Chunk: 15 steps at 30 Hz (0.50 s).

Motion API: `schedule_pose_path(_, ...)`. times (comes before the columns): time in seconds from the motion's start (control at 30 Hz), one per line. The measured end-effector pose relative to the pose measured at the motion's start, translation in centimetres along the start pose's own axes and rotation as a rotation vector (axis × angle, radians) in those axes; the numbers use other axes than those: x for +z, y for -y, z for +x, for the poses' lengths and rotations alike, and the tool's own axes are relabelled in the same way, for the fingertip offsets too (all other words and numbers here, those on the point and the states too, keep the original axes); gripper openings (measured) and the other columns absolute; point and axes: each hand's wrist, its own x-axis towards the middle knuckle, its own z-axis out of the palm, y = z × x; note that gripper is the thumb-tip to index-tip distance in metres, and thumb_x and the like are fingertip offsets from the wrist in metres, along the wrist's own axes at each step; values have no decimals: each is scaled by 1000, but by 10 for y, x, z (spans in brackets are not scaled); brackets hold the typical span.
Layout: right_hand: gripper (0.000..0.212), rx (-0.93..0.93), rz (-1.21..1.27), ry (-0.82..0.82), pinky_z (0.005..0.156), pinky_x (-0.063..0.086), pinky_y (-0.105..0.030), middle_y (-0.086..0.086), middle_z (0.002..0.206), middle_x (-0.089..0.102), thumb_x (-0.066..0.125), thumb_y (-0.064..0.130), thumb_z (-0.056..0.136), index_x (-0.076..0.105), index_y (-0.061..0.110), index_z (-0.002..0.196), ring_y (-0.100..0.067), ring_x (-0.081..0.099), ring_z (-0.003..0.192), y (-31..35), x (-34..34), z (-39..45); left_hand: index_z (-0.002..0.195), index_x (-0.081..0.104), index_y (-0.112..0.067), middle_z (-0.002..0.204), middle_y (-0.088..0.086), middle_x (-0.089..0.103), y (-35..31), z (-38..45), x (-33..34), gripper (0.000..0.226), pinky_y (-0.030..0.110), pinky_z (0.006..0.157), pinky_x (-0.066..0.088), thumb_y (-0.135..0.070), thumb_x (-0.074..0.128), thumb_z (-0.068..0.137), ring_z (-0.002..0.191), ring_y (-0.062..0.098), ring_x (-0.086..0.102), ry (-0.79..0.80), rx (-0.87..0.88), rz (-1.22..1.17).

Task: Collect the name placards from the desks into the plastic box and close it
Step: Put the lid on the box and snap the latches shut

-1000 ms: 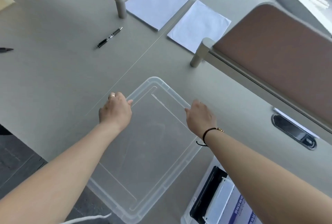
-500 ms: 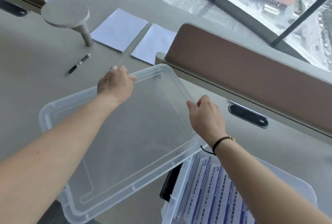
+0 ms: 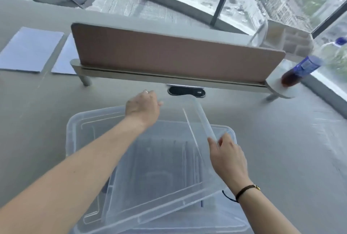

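Head view. We see both bare forearms reaching forward over the clear plastic box (image 3: 230,134). The left hand (image 3: 142,107) grips the far edge of the see-through lid (image 3: 150,158), fingers curled over the rim, a ring on one finger. The right hand (image 3: 227,156) pinches the lid's right edge; a dark bracelet (image 3: 246,189) sits on that wrist. The lid hangs skewed above the box, not seated. Placards inside the box show only as blurred upright shapes through the plastic. The box rests on a grey desk (image 3: 281,149). Beyond it stand a brown divider panel (image 3: 174,57), a black cable port (image 3: 185,91), two white paper sheets (image 3: 30,48), a bottle (image 3: 300,72) at right, and windows behind.
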Motion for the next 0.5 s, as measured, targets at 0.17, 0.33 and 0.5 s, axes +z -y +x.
schedule_pose_path(0.17, 32, 83, 26, 8, 51, 36, -34, 1, 68, 58, 42, 45, 98, 42, 17, 83, -17, 52, 59, -61, -8, -22, 110, 56, -14, 110, 5, 60, -59, -12, 33, 35, 34, 68, 37, -43, 37, 101, 99, 28, 60, 74, 110, 93)
schedule_pose_path(0.33, 36, 111, -58, 17, 47, 32, -32, 0, 64, 55, 37, 47, 100, 36, 16, 79, -16, 46, 52, -92, -10, -39, 107, 56, -15, 107, 2, 59, -88, -22, 56, 33, 34, 67, 39, -41, 37, 102, 98, 26, 58, 134, 164, 100)
schedule_pose_path(0.5, 37, 73, -186, -6, 46, 31, -31, 5, 59, 49, 31, 49, 100, 34, 18, 79, -15, 39, 48, -102, -15, -44, 103, 57, -16, 104, 0, 59, -96, -27, 68, 30, 34, 68, 40, -41, 41, 101, 98, 24, 54, 101, 188, 28)
